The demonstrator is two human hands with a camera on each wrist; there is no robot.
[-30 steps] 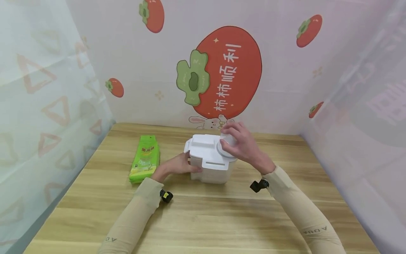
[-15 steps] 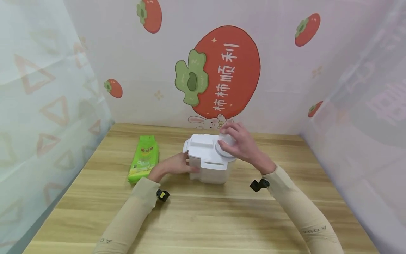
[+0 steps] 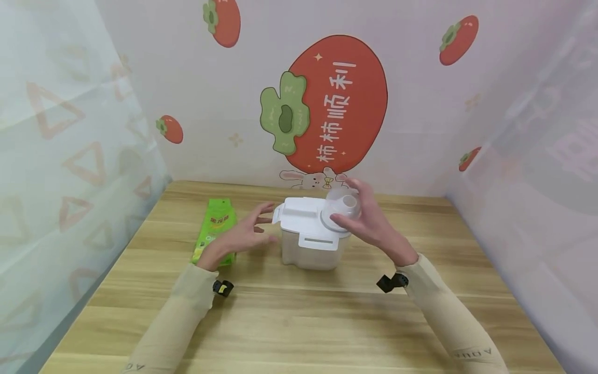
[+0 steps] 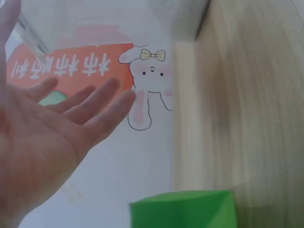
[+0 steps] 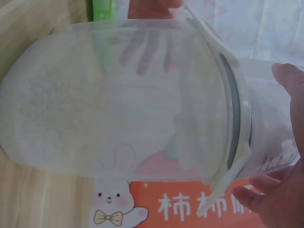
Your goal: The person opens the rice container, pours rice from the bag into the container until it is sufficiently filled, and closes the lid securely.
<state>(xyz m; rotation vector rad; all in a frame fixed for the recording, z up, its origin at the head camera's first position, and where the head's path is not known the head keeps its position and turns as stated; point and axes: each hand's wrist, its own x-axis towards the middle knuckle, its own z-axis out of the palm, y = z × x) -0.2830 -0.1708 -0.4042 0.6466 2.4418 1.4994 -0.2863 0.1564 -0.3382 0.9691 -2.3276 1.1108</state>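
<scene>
A translucent white storage box point(image 3: 308, 254) stands upright on the table under a white lid point(image 3: 296, 221). Pale, grainy contents show low through its wall point(image 5: 42, 99) in the right wrist view. On the lid's right part sits a clear measuring cup point(image 3: 344, 205) with printed marks. My right hand point(image 3: 376, 223) is spread loosely around this cup, thumb in front and fingers behind. Left of the box, my left hand point(image 3: 247, 231) holds nothing, its fingers spread and apart from the wall; the left wrist view shows its bare palm point(image 4: 42, 152).
A green food bag point(image 3: 219, 221) lies on the table at the left, partly behind my left wrist. The wooden table point(image 3: 299, 322) ends at a back wall cloth point(image 3: 411, 114) with persimmon prints. Pale hanging sheets point(image 3: 70, 156) close off both sides.
My left hand has let go of the box and drawn back left. My right fingers have loosened from the cup and spread, so more of the cup shows. The box stays in place.
</scene>
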